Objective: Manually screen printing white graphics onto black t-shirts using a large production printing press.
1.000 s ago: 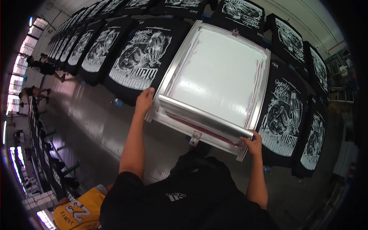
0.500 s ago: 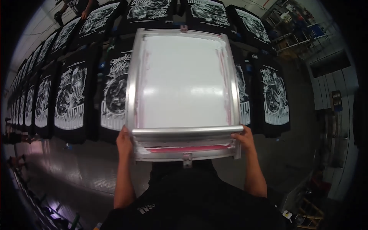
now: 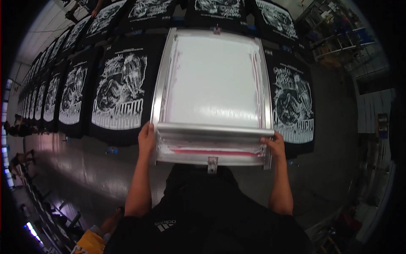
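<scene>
A screen-printing frame (image 3: 160,99) with metal rails lies in front of me, over the row of black shirts, and hides what is under it. Its mesh (image 3: 215,76) is whitish, with white and pinkish ink along the edges. A metal-handled squeegee (image 3: 211,129) spans the near end, with a pink-red streak beside it. My left hand (image 3: 146,137) is closed round the near left rail. At the near right corner my right hand (image 3: 275,145) grips the other rail, its thumb by the squeegee's end. Whether the frame touches the surface below, I cannot tell.
Black shirts with white prints lie on both sides, one at left (image 3: 118,93) and one at right (image 3: 292,106). More rows run to the far left and behind. Other people show at the left edge and top left; someone in yellow (image 3: 91,242) is at the lower left. Shelving (image 3: 338,46) stands far right.
The frame, still in both hands, sits slightly farther right and higher in the picture. The shirts on either side, partly covered before, now show more fully. Yellow clothing has appeared at lower left.
</scene>
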Tool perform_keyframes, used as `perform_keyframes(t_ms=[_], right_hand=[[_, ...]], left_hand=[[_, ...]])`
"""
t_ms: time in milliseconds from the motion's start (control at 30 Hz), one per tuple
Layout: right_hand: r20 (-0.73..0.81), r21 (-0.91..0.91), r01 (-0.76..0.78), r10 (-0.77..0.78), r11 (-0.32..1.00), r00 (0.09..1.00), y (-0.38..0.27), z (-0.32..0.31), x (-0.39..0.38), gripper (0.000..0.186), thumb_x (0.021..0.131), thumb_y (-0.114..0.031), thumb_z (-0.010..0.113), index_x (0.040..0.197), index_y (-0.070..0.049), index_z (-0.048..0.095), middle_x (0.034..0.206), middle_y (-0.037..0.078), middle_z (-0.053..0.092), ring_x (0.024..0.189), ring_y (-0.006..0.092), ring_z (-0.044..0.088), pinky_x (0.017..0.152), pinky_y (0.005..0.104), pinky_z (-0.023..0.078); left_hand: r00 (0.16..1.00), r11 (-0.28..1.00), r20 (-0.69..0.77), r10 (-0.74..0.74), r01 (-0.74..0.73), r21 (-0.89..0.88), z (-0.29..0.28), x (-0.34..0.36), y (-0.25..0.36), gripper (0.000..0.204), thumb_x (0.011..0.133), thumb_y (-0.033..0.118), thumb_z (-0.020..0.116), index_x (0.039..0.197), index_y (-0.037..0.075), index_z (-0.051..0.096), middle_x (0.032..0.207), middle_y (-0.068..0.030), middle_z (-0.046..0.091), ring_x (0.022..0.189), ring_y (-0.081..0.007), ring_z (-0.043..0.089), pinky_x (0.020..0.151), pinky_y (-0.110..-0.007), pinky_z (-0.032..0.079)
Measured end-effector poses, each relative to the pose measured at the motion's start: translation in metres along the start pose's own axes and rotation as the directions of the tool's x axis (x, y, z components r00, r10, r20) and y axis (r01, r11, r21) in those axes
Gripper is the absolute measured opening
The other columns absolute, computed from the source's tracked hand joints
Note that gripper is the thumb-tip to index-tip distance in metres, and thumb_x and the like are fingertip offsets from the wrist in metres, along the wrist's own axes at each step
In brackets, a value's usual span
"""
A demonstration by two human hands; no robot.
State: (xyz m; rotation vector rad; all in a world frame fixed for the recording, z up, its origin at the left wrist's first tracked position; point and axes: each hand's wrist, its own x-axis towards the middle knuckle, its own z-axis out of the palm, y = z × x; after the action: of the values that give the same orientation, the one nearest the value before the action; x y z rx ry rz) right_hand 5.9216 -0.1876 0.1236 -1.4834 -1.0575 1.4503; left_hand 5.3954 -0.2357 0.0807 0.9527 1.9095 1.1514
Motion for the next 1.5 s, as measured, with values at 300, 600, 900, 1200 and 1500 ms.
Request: perform_keyframes(t_ms=[300, 600, 900, 1200, 1500], right_hand=[[0.071, 0.032, 0.039, -0.041, 0.999, 0.997, 0.03, 0.007, 0.02, 0.037, 0.075, -0.004, 0.084, 0.11, 0.001, 0.071, 0.102, 0.007, 0.072, 0.097, 0.0148, 0.064, 0.09, 0.0298, 0.049], [0.064, 0.057, 0.03, -0.033, 0.998, 0.997, 0.032, 0.01, 0.014, 0.035, 0.078, -0.002, 0.082, 0.111, 0.0, 0.071, 0.104, 0.007, 0.072, 0.098, 0.0147, 0.064, 0.091, 0.0298, 0.048], [0.095, -0.281, -0.056, 0.086, 0.958, 0.992, 0.01, 0.016, 0.015, 0.034, 0.072, -0.004, 0.085, 0.102, -0.002, 0.069, 0.093, 0.002, 0.068, 0.09, 0.0127, 0.064, 0.079, 0.0297, 0.051], [0.353, -0.873, 0.368, -0.106, 0.32, 0.93, -0.042, 0.071, -0.036, 0.025, 0.07, -0.004, 0.069, 0.094, -0.008, 0.07, 0.083, 0.018, 0.068, 0.089, 0.0405, 0.065, 0.082, 0.0508, 0.051], [0.432, -0.854, 0.496, -0.32, 0.156, 0.843, -0.131, 0.058, 0.197, 0.019, 0.073, -0.01, 0.065, 0.091, -0.005, 0.068, 0.084, 0.02, 0.069, 0.081, 0.0403, 0.067, 0.074, 0.0503, 0.052]], left_hand=[[0.993, 0.992, 0.034, -0.117, 0.118, -0.037, 0.006, 0.02, -0.018, 0.054, 0.105, 0.042, 0.054, 0.133, -0.004, 0.06, 0.122, -0.0127, 0.068, 0.113, -0.018, 0.061, 0.1, -0.031, 0.045], [0.996, 0.994, 0.047, -0.076, 0.079, -0.072, 0.003, 0.024, -0.037, 0.055, 0.105, 0.041, 0.055, 0.134, -0.005, 0.058, 0.124, -0.0132, 0.068, 0.113, -0.0175, 0.061, 0.1, -0.029, 0.045], [0.987, 0.959, 0.104, 0.118, -0.141, 0.245, -0.006, 0.022, -0.006, 0.046, 0.104, 0.037, 0.055, 0.128, -0.002, 0.062, 0.122, -0.017, 0.067, 0.112, -0.0273, 0.063, 0.098, -0.033, 0.046], [0.609, 0.423, 0.778, 0.157, -0.753, 0.504, 0.006, -0.001, 0.115, 0.025, 0.074, 0.018, 0.079, 0.094, 0.008, 0.069, 0.088, -0.0108, 0.069, 0.09, -0.0338, 0.066, 0.077, -0.047, 0.051], [0.633, 0.432, 0.612, 0.474, -0.773, 0.466, 0.092, 0.196, 0.168, 0.027, 0.075, 0.02, 0.077, 0.098, 0.008, 0.07, 0.088, -0.0147, 0.069, 0.087, -0.0364, 0.067, 0.076, -0.046, 0.053]])
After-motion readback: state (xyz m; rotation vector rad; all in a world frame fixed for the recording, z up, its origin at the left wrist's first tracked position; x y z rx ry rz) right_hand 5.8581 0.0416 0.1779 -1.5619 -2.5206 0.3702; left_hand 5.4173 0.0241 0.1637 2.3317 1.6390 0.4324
